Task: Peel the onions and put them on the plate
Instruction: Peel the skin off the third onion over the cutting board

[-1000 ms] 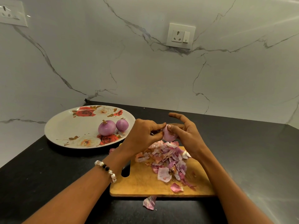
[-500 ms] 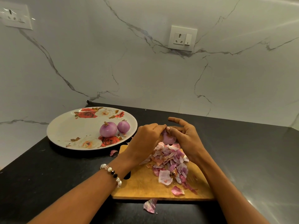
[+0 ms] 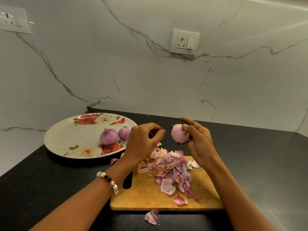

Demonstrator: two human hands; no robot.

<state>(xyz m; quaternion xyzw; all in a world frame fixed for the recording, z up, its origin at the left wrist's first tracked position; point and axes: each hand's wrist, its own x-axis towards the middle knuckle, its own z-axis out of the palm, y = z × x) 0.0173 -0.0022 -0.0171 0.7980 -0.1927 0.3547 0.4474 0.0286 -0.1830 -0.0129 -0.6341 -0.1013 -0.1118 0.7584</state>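
My right hand (image 3: pixel 199 145) grips a pale pink peeled onion (image 3: pixel 178 133) above the back of the wooden cutting board (image 3: pixel 146 195). A short gap to its left, my left hand (image 3: pixel 144 143) hovers with curled fingers, thumb and fingertips pinched on what looks like a thin strand of onion skin. A pile of onion peels (image 3: pixel 168 165) covers the middle of the board. The floral plate (image 3: pixel 66 135) lies at the left with two peeled purple onions (image 3: pixel 108 136) (image 3: pixel 124 133) near its right side.
The board and plate rest on a black counter (image 3: pixel 258 164) in a marble-walled corner. Loose peel scraps lie in front of the board (image 3: pixel 151 216) and between the board and plate (image 3: pixel 114 160). A wall socket (image 3: pixel 185 42) sits above.
Both hands were together on the onion over the peel pile. Now they have lifted and parted: my left hand pulled away to the left, my right hand keeps the onion.
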